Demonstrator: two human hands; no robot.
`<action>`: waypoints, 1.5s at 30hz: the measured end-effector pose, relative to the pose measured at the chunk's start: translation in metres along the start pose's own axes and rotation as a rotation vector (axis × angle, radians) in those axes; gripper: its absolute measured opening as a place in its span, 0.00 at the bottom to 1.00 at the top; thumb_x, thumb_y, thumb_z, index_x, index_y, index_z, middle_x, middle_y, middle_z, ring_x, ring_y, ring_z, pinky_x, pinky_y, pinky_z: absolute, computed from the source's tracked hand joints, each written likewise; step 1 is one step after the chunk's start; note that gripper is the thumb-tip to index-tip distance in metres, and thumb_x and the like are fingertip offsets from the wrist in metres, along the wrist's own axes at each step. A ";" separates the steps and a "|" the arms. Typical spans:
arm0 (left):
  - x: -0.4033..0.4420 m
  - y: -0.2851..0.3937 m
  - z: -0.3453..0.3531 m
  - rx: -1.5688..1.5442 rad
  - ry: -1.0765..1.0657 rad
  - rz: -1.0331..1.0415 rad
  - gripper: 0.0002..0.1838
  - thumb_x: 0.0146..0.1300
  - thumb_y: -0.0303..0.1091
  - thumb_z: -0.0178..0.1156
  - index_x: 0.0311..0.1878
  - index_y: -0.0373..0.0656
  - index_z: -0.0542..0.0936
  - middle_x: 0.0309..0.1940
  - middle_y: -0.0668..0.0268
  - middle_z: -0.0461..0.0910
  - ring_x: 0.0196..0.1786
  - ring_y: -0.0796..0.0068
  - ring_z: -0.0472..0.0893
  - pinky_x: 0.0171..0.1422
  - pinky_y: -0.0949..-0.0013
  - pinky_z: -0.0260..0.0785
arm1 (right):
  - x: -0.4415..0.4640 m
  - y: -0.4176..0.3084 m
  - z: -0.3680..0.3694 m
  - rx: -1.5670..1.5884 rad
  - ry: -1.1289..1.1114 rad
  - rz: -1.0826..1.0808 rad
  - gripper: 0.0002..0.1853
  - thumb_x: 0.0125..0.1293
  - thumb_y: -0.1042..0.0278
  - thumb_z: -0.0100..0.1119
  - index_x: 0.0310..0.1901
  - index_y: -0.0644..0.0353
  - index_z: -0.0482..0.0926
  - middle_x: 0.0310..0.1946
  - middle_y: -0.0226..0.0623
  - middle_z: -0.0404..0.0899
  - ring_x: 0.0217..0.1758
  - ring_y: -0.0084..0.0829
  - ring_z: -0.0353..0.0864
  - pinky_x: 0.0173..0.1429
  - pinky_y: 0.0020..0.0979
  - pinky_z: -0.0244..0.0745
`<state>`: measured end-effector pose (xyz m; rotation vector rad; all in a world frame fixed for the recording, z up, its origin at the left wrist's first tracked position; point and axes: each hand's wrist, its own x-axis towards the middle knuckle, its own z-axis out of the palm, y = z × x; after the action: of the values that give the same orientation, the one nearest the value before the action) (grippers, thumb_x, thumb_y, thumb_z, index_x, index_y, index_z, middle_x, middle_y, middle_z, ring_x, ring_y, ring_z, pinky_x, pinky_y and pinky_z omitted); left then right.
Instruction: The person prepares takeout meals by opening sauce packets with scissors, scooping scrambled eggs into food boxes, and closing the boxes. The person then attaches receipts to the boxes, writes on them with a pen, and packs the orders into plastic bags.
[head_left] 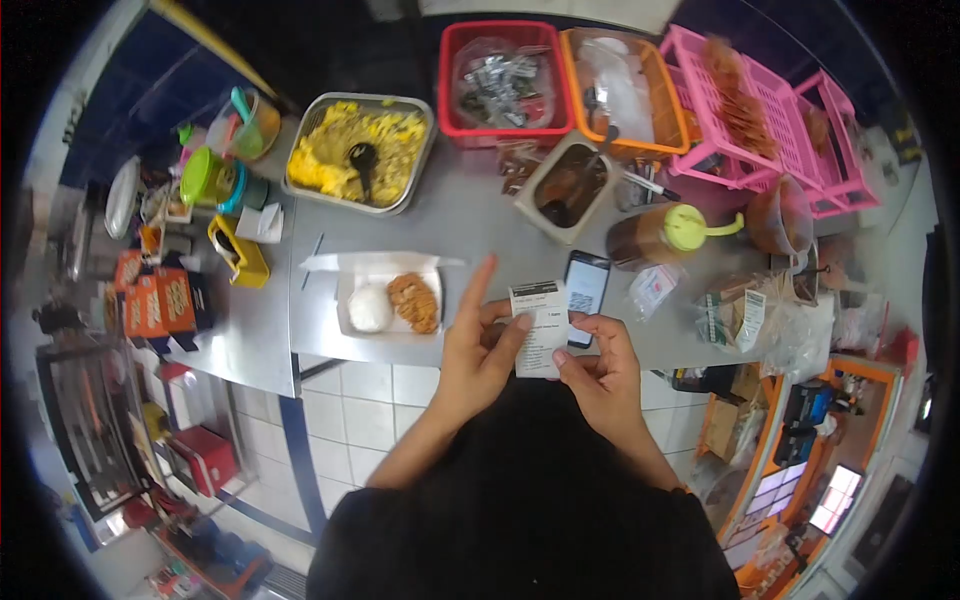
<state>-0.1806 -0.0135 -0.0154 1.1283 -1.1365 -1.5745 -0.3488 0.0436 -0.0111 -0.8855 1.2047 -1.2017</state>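
A printed paper receipt (541,335) is held up before me at the front edge of the metal table. My left hand (482,350) pinches its left side between thumb and fingers, with the index finger stretched outward. The lower right side is gripped by my right hand (603,372), thumb in front. Just behind the receipt lies a phone (588,280) with a lit screen, partly covered by the right fingers. To the left, an open paper box (392,268) holds a white ball of rice (370,307) and a piece of fried chicken (414,303).
A metal pan (420,150) of yellow food stands at the back left. Red (447,80), orange (577,90) and pink (810,165) baskets line the back. A sauce container (535,212) and a yellow-lidded jug (640,240) sit to the right. Orange boxes (160,300) are far left.
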 end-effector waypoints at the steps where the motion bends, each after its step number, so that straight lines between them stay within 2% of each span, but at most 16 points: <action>1: -0.001 -0.001 0.021 0.053 0.006 0.040 0.34 0.71 0.20 0.59 0.78 0.39 0.61 0.44 0.61 0.82 0.38 0.83 0.79 0.40 0.78 0.69 | -0.001 -0.005 -0.020 0.007 -0.014 0.000 0.20 0.69 0.82 0.61 0.60 0.63 0.68 0.65 0.46 0.71 0.46 0.31 0.87 0.45 0.26 0.86; 4: 0.005 -0.002 0.062 0.360 -0.141 0.221 0.21 0.71 0.21 0.59 0.66 0.40 0.79 0.41 0.66 0.82 0.31 0.86 0.73 0.35 0.79 0.64 | -0.001 -0.020 -0.070 -0.012 -0.048 -0.002 0.20 0.69 0.80 0.64 0.59 0.63 0.71 0.63 0.45 0.73 0.43 0.28 0.88 0.43 0.26 0.86; 5: 0.000 0.000 0.082 0.259 -0.045 0.079 0.17 0.69 0.21 0.60 0.59 0.42 0.85 0.40 0.68 0.81 0.31 0.85 0.69 0.36 0.79 0.62 | -0.002 -0.025 -0.083 -0.004 -0.080 0.004 0.20 0.68 0.80 0.64 0.59 0.63 0.71 0.63 0.45 0.73 0.43 0.28 0.88 0.43 0.26 0.86; 8: -0.010 0.008 0.105 0.444 0.035 -0.026 0.19 0.66 0.19 0.61 0.60 0.39 0.83 0.43 0.67 0.81 0.35 0.84 0.73 0.40 0.80 0.66 | -0.011 -0.033 -0.114 -0.114 -0.181 -0.089 0.21 0.67 0.77 0.66 0.61 0.62 0.73 0.62 0.46 0.74 0.42 0.29 0.88 0.42 0.28 0.85; 10: -0.014 -0.007 0.118 0.214 0.161 0.076 0.22 0.63 0.17 0.62 0.62 0.35 0.81 0.48 0.64 0.81 0.42 0.80 0.78 0.45 0.77 0.71 | -0.014 -0.068 -0.139 -0.143 -0.337 0.108 0.22 0.68 0.74 0.67 0.61 0.62 0.74 0.62 0.47 0.75 0.41 0.30 0.89 0.44 0.31 0.85; 12: -0.014 -0.011 0.122 0.082 0.240 0.141 0.29 0.62 0.15 0.62 0.68 0.32 0.74 0.54 0.60 0.79 0.51 0.73 0.81 0.52 0.73 0.76 | -0.010 -0.085 -0.176 -0.213 -0.447 -0.160 0.22 0.68 0.71 0.67 0.62 0.60 0.75 0.62 0.47 0.75 0.42 0.29 0.90 0.46 0.32 0.84; 16: -0.014 0.011 0.136 -0.040 0.273 0.170 0.34 0.61 0.18 0.61 0.73 0.32 0.68 0.65 0.55 0.75 0.63 0.64 0.77 0.70 0.62 0.69 | 0.015 -0.153 -0.289 -0.589 0.089 -0.498 0.18 0.63 0.73 0.70 0.55 0.61 0.80 0.49 0.38 0.86 0.41 0.27 0.87 0.46 0.29 0.80; 18: -0.006 -0.004 0.125 0.091 0.273 0.336 0.36 0.60 0.18 0.60 0.75 0.33 0.66 0.64 0.54 0.74 0.61 0.65 0.77 0.66 0.64 0.72 | 0.046 -0.194 -0.346 -0.376 0.376 -0.704 0.15 0.64 0.77 0.65 0.53 0.64 0.80 0.47 0.33 0.84 0.42 0.21 0.82 0.45 0.27 0.80; 20: -0.007 0.005 0.130 0.088 0.310 0.240 0.36 0.59 0.14 0.59 0.73 0.31 0.66 0.74 0.57 0.58 0.63 0.66 0.76 0.68 0.64 0.70 | 0.086 -0.224 -0.425 -0.471 0.727 -0.797 0.13 0.70 0.73 0.61 0.54 0.64 0.80 0.44 0.34 0.86 0.39 0.21 0.82 0.42 0.25 0.78; 22: -0.007 0.021 0.147 0.123 0.342 0.236 0.37 0.58 0.13 0.58 0.74 0.31 0.66 0.72 0.58 0.59 0.63 0.66 0.75 0.65 0.66 0.73 | 0.125 -0.245 -0.505 -0.410 0.968 -0.848 0.12 0.70 0.68 0.63 0.51 0.65 0.83 0.35 0.33 0.87 0.36 0.19 0.82 0.39 0.25 0.77; 24: -0.004 0.024 0.154 0.147 0.382 0.234 0.38 0.58 0.13 0.56 0.75 0.32 0.65 0.71 0.56 0.63 0.63 0.66 0.75 0.63 0.66 0.73 | 0.161 -0.258 -0.584 -0.596 1.164 -0.811 0.14 0.72 0.61 0.61 0.47 0.65 0.85 0.29 0.40 0.88 0.33 0.29 0.85 0.39 0.32 0.78; 29: 0.013 -0.004 0.153 0.123 0.528 0.306 0.35 0.61 0.20 0.53 0.75 0.34 0.66 0.68 0.58 0.68 0.54 0.73 0.77 0.51 0.74 0.74 | 0.251 -0.273 -0.700 -1.477 1.005 -0.296 0.17 0.73 0.55 0.56 0.45 0.59 0.88 0.39 0.48 0.88 0.38 0.46 0.88 0.45 0.43 0.78; 30: 0.015 0.000 0.155 0.089 0.515 0.268 0.34 0.63 0.25 0.52 0.76 0.35 0.67 0.67 0.58 0.69 0.54 0.73 0.77 0.52 0.73 0.73 | 0.301 -0.242 -0.813 -1.587 0.813 -0.632 0.19 0.73 0.53 0.55 0.49 0.58 0.88 0.44 0.50 0.88 0.44 0.49 0.87 0.48 0.43 0.79; 35: 0.003 0.030 0.169 0.000 0.471 0.108 0.33 0.71 0.42 0.47 0.76 0.36 0.67 0.66 0.59 0.71 0.60 0.70 0.74 0.60 0.70 0.70 | 0.344 -0.243 -0.781 -1.796 0.619 -0.105 0.22 0.73 0.49 0.53 0.54 0.58 0.85 0.50 0.50 0.85 0.51 0.50 0.84 0.54 0.43 0.76; 41: 0.002 0.029 0.162 -0.073 0.461 0.147 0.30 0.73 0.37 0.44 0.76 0.36 0.67 0.54 0.62 0.74 0.49 0.75 0.74 0.51 0.73 0.69 | 0.330 -0.275 -0.764 -1.830 0.688 0.055 0.28 0.73 0.45 0.50 0.60 0.59 0.82 0.56 0.52 0.82 0.59 0.51 0.81 0.62 0.44 0.73; 45: -0.011 0.029 0.145 -0.062 0.432 0.182 0.30 0.74 0.35 0.43 0.77 0.35 0.65 0.61 0.58 0.72 0.54 0.71 0.76 0.52 0.70 0.74 | 0.290 -0.290 -0.743 -1.741 0.804 0.105 0.31 0.73 0.42 0.48 0.64 0.60 0.79 0.61 0.52 0.80 0.64 0.52 0.78 0.66 0.44 0.70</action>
<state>-0.3148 0.0174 0.0401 1.2138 -0.8666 -1.1465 -1.1496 -0.2252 0.0710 -1.4971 2.9984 -0.0533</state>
